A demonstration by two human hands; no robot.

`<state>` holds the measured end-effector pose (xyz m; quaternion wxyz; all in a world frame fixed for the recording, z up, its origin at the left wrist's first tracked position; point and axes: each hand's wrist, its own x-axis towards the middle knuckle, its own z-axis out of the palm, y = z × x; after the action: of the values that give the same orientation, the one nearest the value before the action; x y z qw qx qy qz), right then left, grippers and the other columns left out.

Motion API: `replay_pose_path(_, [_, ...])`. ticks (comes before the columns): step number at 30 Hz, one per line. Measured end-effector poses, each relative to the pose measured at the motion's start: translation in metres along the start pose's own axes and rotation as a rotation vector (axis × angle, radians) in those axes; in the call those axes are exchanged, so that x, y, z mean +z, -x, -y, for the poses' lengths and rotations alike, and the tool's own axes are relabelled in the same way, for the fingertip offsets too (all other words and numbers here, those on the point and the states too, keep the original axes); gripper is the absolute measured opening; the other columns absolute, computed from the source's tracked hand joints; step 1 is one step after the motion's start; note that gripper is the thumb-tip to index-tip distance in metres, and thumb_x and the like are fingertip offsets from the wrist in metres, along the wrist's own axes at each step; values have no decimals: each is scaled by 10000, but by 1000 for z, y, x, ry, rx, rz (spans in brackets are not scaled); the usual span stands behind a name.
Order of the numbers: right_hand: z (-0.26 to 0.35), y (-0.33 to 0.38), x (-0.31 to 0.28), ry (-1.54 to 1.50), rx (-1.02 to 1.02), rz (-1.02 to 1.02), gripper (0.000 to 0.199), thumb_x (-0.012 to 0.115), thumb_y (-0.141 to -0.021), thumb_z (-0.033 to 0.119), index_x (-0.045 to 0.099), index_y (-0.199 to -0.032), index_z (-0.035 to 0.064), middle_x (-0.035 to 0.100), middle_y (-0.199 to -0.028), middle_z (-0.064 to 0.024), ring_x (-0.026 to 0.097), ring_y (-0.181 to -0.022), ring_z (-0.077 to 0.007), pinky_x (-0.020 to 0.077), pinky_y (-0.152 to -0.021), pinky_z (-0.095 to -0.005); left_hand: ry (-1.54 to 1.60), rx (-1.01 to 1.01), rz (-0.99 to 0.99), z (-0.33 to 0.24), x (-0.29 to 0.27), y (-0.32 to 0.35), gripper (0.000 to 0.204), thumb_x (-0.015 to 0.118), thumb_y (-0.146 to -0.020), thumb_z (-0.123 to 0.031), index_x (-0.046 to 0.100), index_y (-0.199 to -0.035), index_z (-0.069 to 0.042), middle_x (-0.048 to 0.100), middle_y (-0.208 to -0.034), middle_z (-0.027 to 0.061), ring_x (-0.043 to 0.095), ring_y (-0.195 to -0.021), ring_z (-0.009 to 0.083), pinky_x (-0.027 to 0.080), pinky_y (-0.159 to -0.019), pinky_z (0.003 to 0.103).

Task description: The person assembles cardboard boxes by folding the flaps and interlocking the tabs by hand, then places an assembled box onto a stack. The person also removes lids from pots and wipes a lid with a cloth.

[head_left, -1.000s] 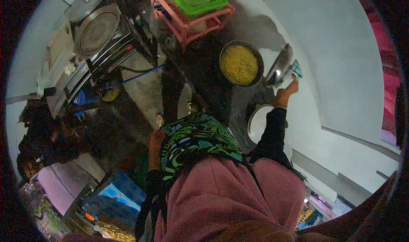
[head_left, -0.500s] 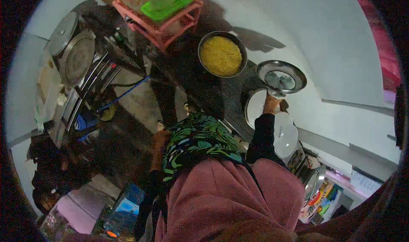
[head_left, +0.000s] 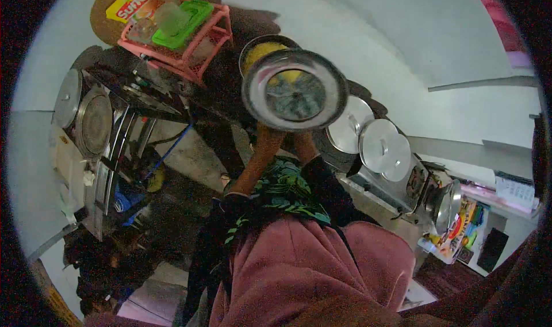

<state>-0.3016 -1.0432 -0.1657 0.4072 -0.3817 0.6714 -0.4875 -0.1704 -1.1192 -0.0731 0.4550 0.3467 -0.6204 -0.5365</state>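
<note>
A round shiny metal plate (head_left: 336,91) with a wide rim and a darker, patterned centre is held up in front of me. My left hand (head_left: 269,140) grips its near edge. Close beside it, my right hand (head_left: 303,144) holds the same edge; the plate hides part of the fingers of both. Behind and partly covered by the plate is a dark-rimmed pan (head_left: 244,59) of yellow food (head_left: 261,55). Yellow also shows in the plate's centre; I cannot tell whether it is a reflection.
Right of my hands, several metal lids (head_left: 346,128) lie along a stove (head_left: 411,194). A pink rack (head_left: 190,62) carrying a green plastic container (head_left: 183,28) stands at the far left. Further left, another stove (head_left: 106,171) has a round pan (head_left: 95,123) on it.
The plate has moved left from above the lids to in front of the pan. My left hand has risen from my side and joined the right on it. The view has turned slightly.
</note>
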Motion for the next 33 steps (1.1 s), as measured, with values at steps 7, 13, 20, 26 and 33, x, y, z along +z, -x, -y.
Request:
replay_pose_path(7, [69, 16, 73, -141, -122, 261, 391, 534, -933, 199, 481, -1295, 60, 484, -1318, -139, 447, -1215, -290, 333, -1047, -422, 234, -308, -258, 29, -65, 41, 563, 644, -865, -310, 446, -1306, -22, 499, -1236, 152, 506, -1123, 301, 434, -942, 425])
replay_pose_path(13, [112, 2, 143, -8, -272, 370, 388, 539, -936, 198, 477, -1296, 69, 485, -1316, -127, 459, -1201, -283, 357, -1038, -414, 337, -316, -501, 48, -127, 61, 589, 658, -853, -310, 428, -1311, -20, 495, -1230, 156, 501, -1120, 297, 445, -930, 424])
replay_pose_path(20, [160, 24, 192, -62, -221, 476, 385, 546, -940, 197, 473, -1298, 78, 485, -1314, -113, 474, -1185, -274, 386, -1028, -404, 330, -247, -661, 55, -199, 68, 621, 675, -840, -309, 406, -1318, -17, 489, -1223, 162, 496, -1116, 293, 458, -916, 422])
replay_pose_path(26, [91, -5, 238, -1342, 623, 392, 330, 542, -944, 236, 517, -1227, 69, 515, -1268, -87, 503, -1145, -232, 461, -935, -388, 302, -232, -665, 51, -213, 61, 650, 688, -828, -309, 387, -1323, -15, 485, -1217, 166, 492, -1112, 289, 470, -904, 420])
replay_pose_path(33, [67, -20, 248, -1162, 285, 396, 318, 557, -930, 268, 548, -1168, 58, 530, -1225, -66, 515, -1107, -215, 473, -889, -392, 266, -193, -639, 50, -210, 33, 685, 705, -814, -309, 365, -1330, -13, 480, -1210, 171, 487, -1108, 285, 483, -890, 418])
